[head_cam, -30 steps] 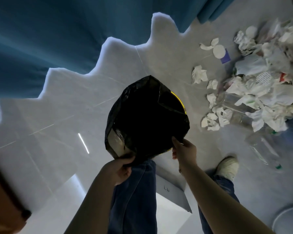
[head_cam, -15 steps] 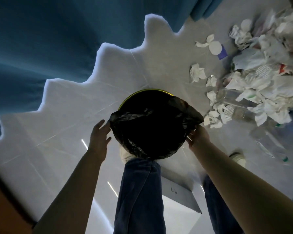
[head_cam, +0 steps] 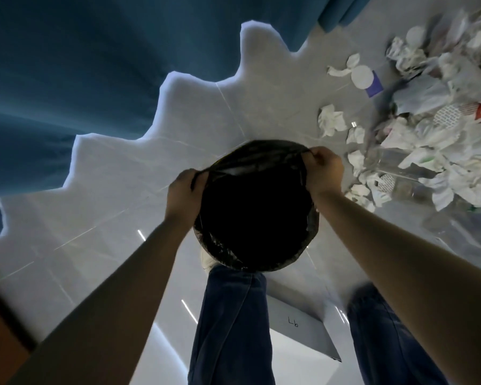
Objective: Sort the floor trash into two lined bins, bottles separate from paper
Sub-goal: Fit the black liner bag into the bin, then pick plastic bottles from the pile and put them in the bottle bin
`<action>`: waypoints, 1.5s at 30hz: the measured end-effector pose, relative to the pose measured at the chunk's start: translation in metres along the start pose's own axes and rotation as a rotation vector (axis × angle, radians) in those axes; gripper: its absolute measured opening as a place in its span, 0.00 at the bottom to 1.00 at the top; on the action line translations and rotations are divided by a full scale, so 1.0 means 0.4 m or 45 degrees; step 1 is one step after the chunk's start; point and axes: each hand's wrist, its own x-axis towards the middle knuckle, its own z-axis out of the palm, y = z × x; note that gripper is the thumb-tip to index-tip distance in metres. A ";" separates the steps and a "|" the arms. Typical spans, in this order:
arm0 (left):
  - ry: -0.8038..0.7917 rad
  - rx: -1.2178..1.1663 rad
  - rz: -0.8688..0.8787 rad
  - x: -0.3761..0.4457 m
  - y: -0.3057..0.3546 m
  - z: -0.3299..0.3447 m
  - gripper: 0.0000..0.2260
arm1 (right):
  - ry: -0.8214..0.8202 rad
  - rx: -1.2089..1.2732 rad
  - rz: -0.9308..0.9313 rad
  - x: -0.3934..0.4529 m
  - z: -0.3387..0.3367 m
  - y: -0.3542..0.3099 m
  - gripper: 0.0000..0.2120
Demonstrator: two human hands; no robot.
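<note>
Bin-lining, mid-stretch: I have my left hand and right hand each pinching the edge of the thin black plastic liner, pulling it over the rim of the round bin, which stands on the pale tiled floor just ahead of my jeans-clad knees. The heap of crumpled white paper and clear plastic bottles waits near the floor's right edge, unsorted. My worry: overstretched film could tear, or slip off the near rim once released.

Pale glossy tiled floor, teal pleated curtain, dim light
</note>
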 end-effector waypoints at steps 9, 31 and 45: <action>-0.093 -0.363 -0.759 0.046 -0.043 -0.009 0.21 | -0.284 0.482 0.758 0.025 -0.042 0.055 0.10; -0.357 1.544 0.310 -0.364 0.154 0.480 0.22 | -0.336 0.615 0.473 -0.128 -0.394 0.426 0.10; -0.166 0.723 0.502 -0.369 0.344 0.576 0.28 | -0.256 0.640 0.464 -0.095 -0.549 0.588 0.10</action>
